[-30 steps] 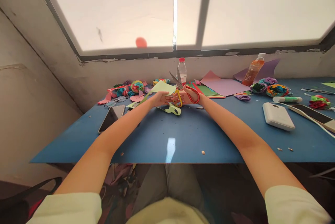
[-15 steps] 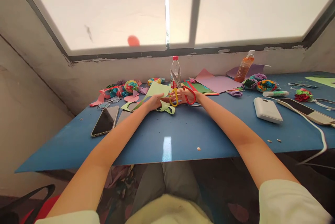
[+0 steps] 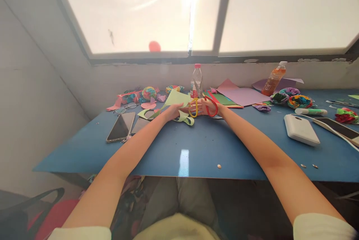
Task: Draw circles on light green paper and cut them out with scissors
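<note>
My left hand (image 3: 174,111) is closed on a pale green sheet of paper (image 3: 175,99), whose cut curling strips (image 3: 187,120) hang below and beside the fingers. My right hand (image 3: 209,107) has its fingers in a pair of scissors with one yellow handle (image 3: 193,107) and one red handle (image 3: 211,106). The parted blades (image 3: 198,87) point up and away, in front of a clear bottle with a pink-red cap (image 3: 197,73). Both hands are close together above the blue table (image 3: 168,154), and their fingertips nearly meet.
Left of the hands are a phone (image 3: 121,127), glasses (image 3: 126,108) and paper flowers (image 3: 149,93). Behind lie coloured sheets (image 3: 241,93). To the right are a tilted orange drink bottle (image 3: 275,79), more flowers (image 3: 300,101), a glue stick (image 3: 311,111) and a white power bank (image 3: 301,129).
The view has turned a little left, so everything appears shifted to the right, and glare now shows at the window. The hands keep their hold on paper and scissors.
</note>
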A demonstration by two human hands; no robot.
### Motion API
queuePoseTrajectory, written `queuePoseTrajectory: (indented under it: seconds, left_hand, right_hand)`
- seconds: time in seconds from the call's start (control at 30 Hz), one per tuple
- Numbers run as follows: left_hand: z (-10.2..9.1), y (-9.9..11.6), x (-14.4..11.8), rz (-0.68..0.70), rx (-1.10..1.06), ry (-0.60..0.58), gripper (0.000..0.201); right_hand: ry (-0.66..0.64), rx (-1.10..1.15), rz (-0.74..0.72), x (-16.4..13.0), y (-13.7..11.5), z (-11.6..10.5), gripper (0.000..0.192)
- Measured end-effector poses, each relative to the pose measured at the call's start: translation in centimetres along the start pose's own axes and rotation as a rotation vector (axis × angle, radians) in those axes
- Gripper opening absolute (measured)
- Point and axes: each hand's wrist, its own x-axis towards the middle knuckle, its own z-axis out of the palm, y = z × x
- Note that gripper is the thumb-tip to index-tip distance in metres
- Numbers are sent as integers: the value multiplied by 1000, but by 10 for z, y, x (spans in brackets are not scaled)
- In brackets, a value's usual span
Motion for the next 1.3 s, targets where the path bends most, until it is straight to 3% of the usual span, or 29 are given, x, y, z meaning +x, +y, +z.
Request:
queuePoseTrajectory:
  seconds: [0.4, 0.77, 0.97, 1.3]
  left_hand:
    - [-3, -4, 8, 37, -56, 61, 44]
    - [-12, -7, 12, 67, -56, 39, 48]
    - [-14, -7, 12, 85, -65, -33, 50]
    - [-5, -3, 5, 69, -51, 44, 48]
  right_hand:
    - [2, -23, 11, -3, -11, 20, 38]
    - [-57, -34, -50, -4, -9, 13, 33]
    - [-26, -53, -20, -5, -9, 16, 35]
    - [-5, -80, -23, -9, -13, 22, 37]
